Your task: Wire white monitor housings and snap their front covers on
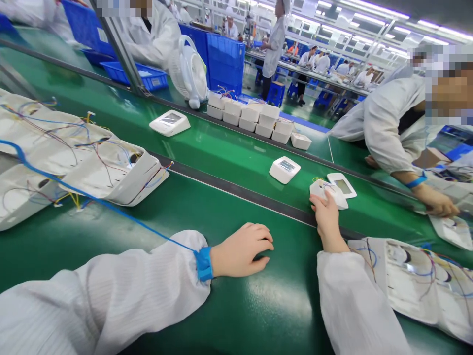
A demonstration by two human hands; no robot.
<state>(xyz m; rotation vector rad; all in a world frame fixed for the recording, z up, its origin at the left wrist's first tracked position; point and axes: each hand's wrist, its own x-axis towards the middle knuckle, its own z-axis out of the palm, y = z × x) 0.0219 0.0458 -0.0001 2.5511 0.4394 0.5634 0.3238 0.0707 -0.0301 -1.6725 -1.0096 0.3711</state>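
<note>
My left hand (242,250), with a blue strap at its wrist, rests on the green table (273,310); its fingers are slightly bent and apart, with nothing in them. Over the green belt (229,162), my right hand (325,214) grips a white housing (334,196) with thin wires on top. Just behind that housing lies a white frame with a grey screen (343,186), partly covered by it. To the left on the belt sits a white device with a display (284,169). Another white device (169,123) is farther up the belt.
Wired white shells (107,172) are piled at left, and more (424,281) lie at right. Stacked white boxes (254,118) and a white fan (190,71) stand beyond the belt. At right, another person's hand (438,201) touches a white shell. A blue cord crosses the left side.
</note>
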